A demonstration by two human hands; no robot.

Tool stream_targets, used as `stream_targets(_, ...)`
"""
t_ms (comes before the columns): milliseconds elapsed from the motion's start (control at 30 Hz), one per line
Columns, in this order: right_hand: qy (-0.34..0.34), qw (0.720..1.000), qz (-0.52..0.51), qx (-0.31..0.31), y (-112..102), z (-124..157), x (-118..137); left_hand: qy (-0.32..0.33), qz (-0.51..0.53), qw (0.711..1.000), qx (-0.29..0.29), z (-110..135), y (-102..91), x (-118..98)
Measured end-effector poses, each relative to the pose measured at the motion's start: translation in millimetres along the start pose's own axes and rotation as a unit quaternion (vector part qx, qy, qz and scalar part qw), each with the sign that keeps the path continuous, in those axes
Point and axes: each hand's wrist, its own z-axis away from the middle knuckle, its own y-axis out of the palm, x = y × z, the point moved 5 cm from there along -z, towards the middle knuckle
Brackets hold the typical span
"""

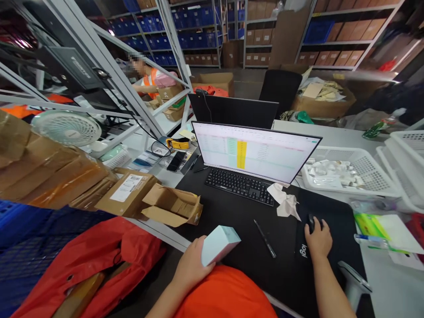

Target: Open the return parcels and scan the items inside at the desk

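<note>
My left hand (193,261) is closed around a small pale-blue and white box (220,244), held tilted just over the near edge of the black desk mat (238,225). On the right, my right hand (318,237) curls over a black computer mouse (310,223), which rests on the mat beside a "logi" mark. Between the two hands lies a dark pen (265,238). A black keyboard (240,185) sits below a monitor (251,148) that shows a spreadsheet with a yellow column. Crumpled white paper (285,202) touches the keyboard's right end.
An open cardboard box (174,205) and a closed labelled carton (127,192) stand left of the mat. A barcode scanner (354,282) is near my right forearm. A white basket (380,176) of small wrapped items sits at right. Another person (155,81) works behind the metal frame.
</note>
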Motion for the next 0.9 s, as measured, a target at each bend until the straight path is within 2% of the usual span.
stream_targets(333, 0.025, 1.000, 0.011, -0.013, 3, -3, -9, 0.025, -0.063, 0.997, 0.026, -9, 21.5, 6)
stream_targets(700, 0.043, 0.999, 0.005, -0.033, 4, -2, -11, 0.028, -0.078, 0.996, 0.042, -15, 21.9, 4)
stream_targets(900, 0.043, 0.998, 0.000, -0.044, 3, -3, -10, 0.013, -0.075, 0.996, 0.045, -16, 16.1, 0)
